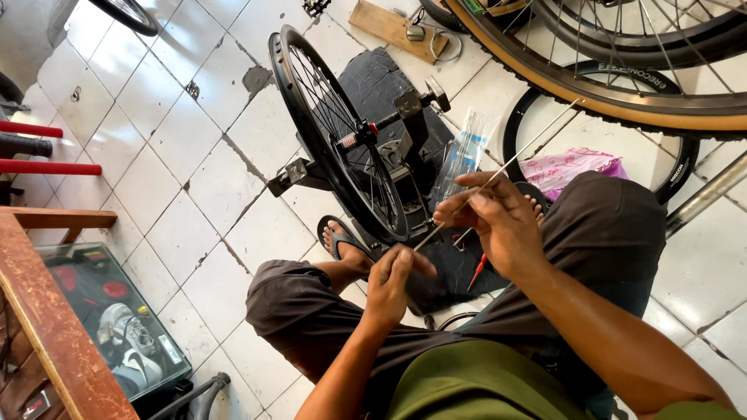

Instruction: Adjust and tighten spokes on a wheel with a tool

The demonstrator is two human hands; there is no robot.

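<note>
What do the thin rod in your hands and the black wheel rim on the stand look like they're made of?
Thin rod: looks like bare metal, probably steel, silvery with a light sheen, very slender and straight. The right hand and left hand both pinch it. Black wheel rim: seems painted or anodised metal or perhaps carbon; smooth satin black, so the look leaves it open.

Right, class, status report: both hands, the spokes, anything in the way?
Left hand pinching spokes' lower end. Right hand gripping them mid-length. Wheel in stand ahead, untouched. Nothing blocking.

Beyond your fingertips (445, 211), the white tiled floor (179, 155) carries a wheel stand (405, 148), a spoke packet (464, 148), pink cloth (572, 167) and a wooden board (389, 27).
</note>
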